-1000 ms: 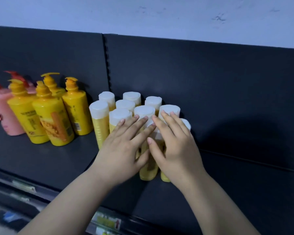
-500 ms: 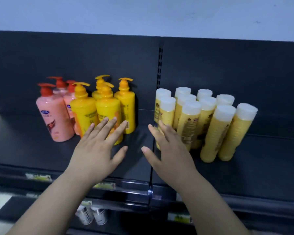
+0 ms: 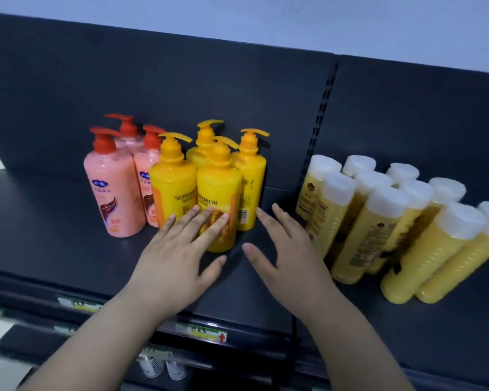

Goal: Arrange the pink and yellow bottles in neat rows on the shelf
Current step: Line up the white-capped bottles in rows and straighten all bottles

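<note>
1. Nearest the camera, two bare forearms reach forward over the shelf's front edge; a price label strip [image 3: 206, 333] with a red arrow sits on that edge, and small white objects [image 3: 164, 365], too blurred to name, hang below it.
2. The left hand [image 3: 175, 261] is flat with its fingers straight and spread; it grips nothing; its fingertips [image 3: 206, 211] lie over the lower labels of the two front yellow pump bottles, though firm contact cannot be told.
3. The right hand [image 3: 291, 255] is likewise flat and spread, holding nothing; it is over the bare dark shelf [image 3: 54, 249] in the gap between the pump bottles and the white-capped bottles; its outer edge is just beside the nearest capped bottle.
4. Four yellow pump bottles [image 3: 219, 193] stand upright in a tight clump, two in front and two behind; the front pair read "SUPERIOR".
5. Three pink pump bottles [image 3: 110, 193] with red pumps stand touching the yellow clump's left side.
6. To the right, a packed cluster of yellow white-capped bottles [image 3: 378, 221] stands in uneven rows.
7. Farthest, the dark back panel [image 3: 181, 94] rises behind everything; a pale wall [image 3: 266, 21] shows above it.
</note>
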A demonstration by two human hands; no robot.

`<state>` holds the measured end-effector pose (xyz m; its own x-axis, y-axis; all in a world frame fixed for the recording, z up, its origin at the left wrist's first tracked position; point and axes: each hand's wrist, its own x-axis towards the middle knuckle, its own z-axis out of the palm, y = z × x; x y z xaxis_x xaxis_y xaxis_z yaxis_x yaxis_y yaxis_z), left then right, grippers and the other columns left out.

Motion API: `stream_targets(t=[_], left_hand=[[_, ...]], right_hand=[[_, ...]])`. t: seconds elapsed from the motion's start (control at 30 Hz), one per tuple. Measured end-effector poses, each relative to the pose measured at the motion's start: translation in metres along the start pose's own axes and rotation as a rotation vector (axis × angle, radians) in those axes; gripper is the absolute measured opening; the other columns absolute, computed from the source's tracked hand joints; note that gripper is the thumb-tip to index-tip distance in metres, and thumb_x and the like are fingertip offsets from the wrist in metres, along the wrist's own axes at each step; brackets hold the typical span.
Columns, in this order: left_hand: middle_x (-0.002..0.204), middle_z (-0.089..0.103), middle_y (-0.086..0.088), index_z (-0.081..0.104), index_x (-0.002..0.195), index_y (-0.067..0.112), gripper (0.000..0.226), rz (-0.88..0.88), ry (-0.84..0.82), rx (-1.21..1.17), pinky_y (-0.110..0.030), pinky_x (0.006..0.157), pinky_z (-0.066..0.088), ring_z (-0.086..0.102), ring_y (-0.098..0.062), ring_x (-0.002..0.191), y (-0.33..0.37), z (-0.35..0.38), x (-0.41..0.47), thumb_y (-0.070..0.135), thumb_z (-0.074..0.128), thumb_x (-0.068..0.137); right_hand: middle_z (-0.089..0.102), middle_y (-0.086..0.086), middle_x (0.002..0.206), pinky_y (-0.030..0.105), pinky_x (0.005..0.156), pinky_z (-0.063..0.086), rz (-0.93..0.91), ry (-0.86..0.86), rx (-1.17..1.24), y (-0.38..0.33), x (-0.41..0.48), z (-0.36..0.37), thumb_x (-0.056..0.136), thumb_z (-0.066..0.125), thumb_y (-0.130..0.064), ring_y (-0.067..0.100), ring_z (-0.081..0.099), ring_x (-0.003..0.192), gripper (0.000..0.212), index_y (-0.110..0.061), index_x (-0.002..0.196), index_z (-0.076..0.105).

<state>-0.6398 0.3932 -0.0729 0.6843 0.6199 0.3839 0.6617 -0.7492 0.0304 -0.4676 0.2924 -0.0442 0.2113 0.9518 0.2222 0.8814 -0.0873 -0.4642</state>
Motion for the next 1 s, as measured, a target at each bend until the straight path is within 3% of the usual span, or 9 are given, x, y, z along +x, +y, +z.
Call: stream_targets(t=[0.2,0.3,0.37,0.53,0.7,0.83,1.0], left_hand=[[0.145,0.042,-0.004,0.035,0.144,0.027,0.065,-0.114,0.061,0.009,-0.046,0.110,0.031,0.036,-0.023,0.136,-0.060,-0.011,0.015,0.055,0.035,0.085],[0.144,0.043,-0.006,0.037,0.143,0.025,0.066,-0.199,0.086,-0.009,-0.047,0.109,0.031,0.038,-0.027,0.134,-0.091,-0.013,0.009,0.055,0.036,0.084],[0.141,0.046,-0.008,0.040,0.141,0.023,0.065,-0.260,0.094,-0.027,-0.049,0.109,0.031,0.043,-0.030,0.130,-0.112,-0.012,0.002,0.055,0.037,0.083],[0.137,0.050,-0.006,0.046,0.137,0.019,0.069,-0.359,0.089,-0.081,-0.050,0.104,0.038,0.048,-0.028,0.124,-0.169,-0.008,-0.005,0.058,0.035,0.082],[0.144,0.040,0.004,0.029,0.145,0.027,0.082,-0.412,0.111,-0.229,-0.035,0.102,0.038,0.035,-0.015,0.132,-0.221,-0.013,0.007,0.073,0.041,0.078],[0.151,0.028,0.007,0.012,0.148,0.033,0.086,-0.357,0.080,-0.399,-0.031,0.107,0.031,0.025,-0.010,0.138,-0.260,-0.015,0.027,0.059,0.054,0.077],[0.142,0.033,0.013,0.023,0.146,0.029,0.090,-0.118,0.048,-0.692,-0.019,0.103,0.026,0.030,0.001,0.128,-0.280,-0.004,0.064,0.040,0.074,0.072]], right_hand=[[0.025,-0.011,0.152,0.023,0.110,0.023,-0.190,0.037,0.133,-0.036,0.058,0.024,0.091,0.047,-0.052,0.005,0.019,0.139,0.058,-0.034,0.143,0.032],[0.039,-0.008,0.146,0.026,0.110,0.031,-0.272,0.044,0.166,-0.061,0.078,0.047,0.084,0.037,-0.056,0.006,0.031,0.135,0.062,-0.028,0.140,0.041],[0.039,-0.009,0.146,0.025,0.110,0.029,-0.301,0.013,0.182,-0.073,0.089,0.061,0.086,0.040,-0.053,0.005,0.031,0.135,0.058,-0.029,0.139,0.042],[0.035,-0.018,0.145,0.005,0.103,0.016,-0.303,-0.016,0.165,-0.100,0.112,0.091,0.091,0.049,-0.046,-0.005,0.024,0.134,0.051,-0.033,0.139,0.039],[0.037,-0.016,0.145,0.020,0.112,0.025,-0.215,0.036,0.165,-0.128,0.131,0.120,0.082,0.035,-0.056,-0.004,0.026,0.135,0.062,-0.033,0.139,0.042],[0.033,-0.020,0.146,0.021,0.113,0.024,-0.124,0.084,0.130,-0.155,0.145,0.132,0.087,0.046,-0.050,-0.008,0.022,0.135,0.055,-0.035,0.140,0.039],[0.027,-0.018,0.149,0.013,0.112,0.015,0.046,0.153,0.125,-0.180,0.157,0.152,0.092,0.053,-0.038,-0.007,0.017,0.137,0.060,-0.029,0.146,0.028]])
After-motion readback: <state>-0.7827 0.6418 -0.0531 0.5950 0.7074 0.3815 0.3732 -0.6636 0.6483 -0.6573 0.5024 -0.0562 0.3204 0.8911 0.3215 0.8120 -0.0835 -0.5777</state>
